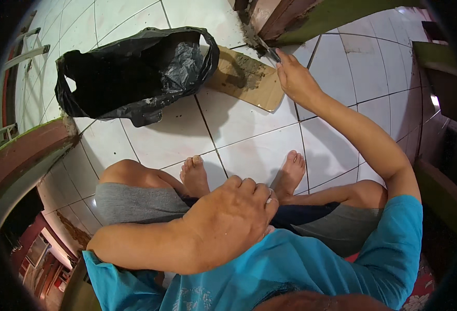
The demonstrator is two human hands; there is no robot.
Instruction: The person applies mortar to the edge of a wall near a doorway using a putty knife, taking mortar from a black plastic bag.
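Note:
At the upper right, my right hand point(297, 78) grips the dark handle of a small trowel point(273, 55). Its blade reaches the grey, mortar-smeared foot of a door frame point(252, 36); smears there partly hide it. Just below lies a piece of brown cardboard point(265, 93) with a patch of wet grey mortar point(244, 71) spread on it. My left hand point(233, 212) is curled closed in front of my shirt, above my lap. A bit of white shows by its fingers, too small to name.
An open black plastic bag point(135, 78) stands left of the cardboard, overlapping its edge. White floor tiles point(254, 150) lie around my bare feet. Green-and-brown wooden frame pieces point(31, 147) rise at the left, with another green board point(337, 20) at the top right.

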